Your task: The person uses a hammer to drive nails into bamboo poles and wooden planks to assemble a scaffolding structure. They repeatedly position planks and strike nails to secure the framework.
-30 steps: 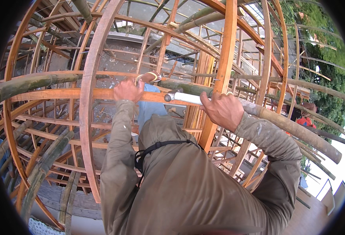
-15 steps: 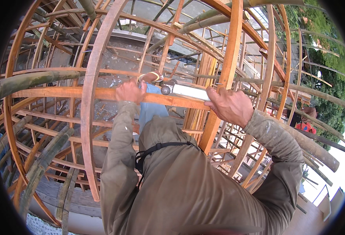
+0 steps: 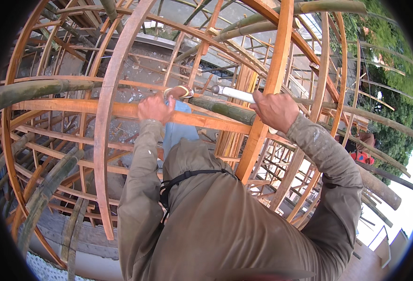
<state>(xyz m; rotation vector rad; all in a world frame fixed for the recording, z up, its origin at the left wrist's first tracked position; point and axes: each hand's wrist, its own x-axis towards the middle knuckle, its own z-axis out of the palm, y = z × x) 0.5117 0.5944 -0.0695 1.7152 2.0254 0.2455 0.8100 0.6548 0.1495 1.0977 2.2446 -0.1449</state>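
Observation:
My left hand (image 3: 155,108) is closed around a horizontal wooden beam (image 3: 206,122), its fingers over the top edge. My right hand (image 3: 278,111) is wrapped round the white handle of a hammer (image 3: 237,95), whose dark metal head points left, above and beyond the beam. The white butt of the handle shows below that fist. Right beside the fist an upright wooden post (image 3: 273,77) crosses the beam. Between my hands and past the beam is my foot in a sandal (image 3: 180,91), with a blue trouser leg (image 3: 180,131) below it.
Wooden framing and bamboo poles (image 3: 47,92) surround me, with the ground visible far below through the gaps. A curved wooden upright (image 3: 105,107) stands left of my left arm. Stacked planks (image 3: 234,145) lie lower down. A person in red (image 3: 362,158) is at the far right, near trees (image 3: 389,98).
My right hand has raised the hammer slightly up and right; its head has lifted away from the beam and turned. My left hand keeps its hold on the beam.

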